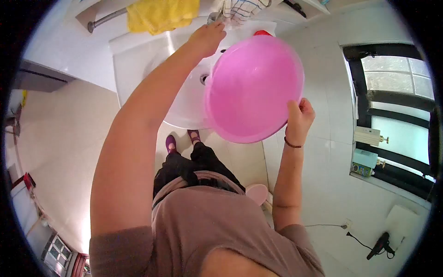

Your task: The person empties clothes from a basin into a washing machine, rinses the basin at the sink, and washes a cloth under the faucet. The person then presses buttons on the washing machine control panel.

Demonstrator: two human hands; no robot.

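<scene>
A large pink plastic basin [251, 90] is tilted over the right side of the white sink [182, 104]. My right hand [299, 121] grips its rim at the lower right, fingers closed and thumb on the inside. Whether any water is in the basin, I cannot tell. My left hand [207, 39] reaches to the back of the sink, its bent fingers closed at the metal faucet [213, 18]. The faucet is partly hidden by the hand. Left of the basin, the sink's dark drain [203, 79] shows.
A yellow towel [161, 15] and a checked cloth [244, 10] hang above the sink. Something red [262, 33] peeks out behind the basin. A pale pink tub [257, 194] stands by my right side. A black hair dryer [379, 245] hangs on the right wall below the window [399, 120].
</scene>
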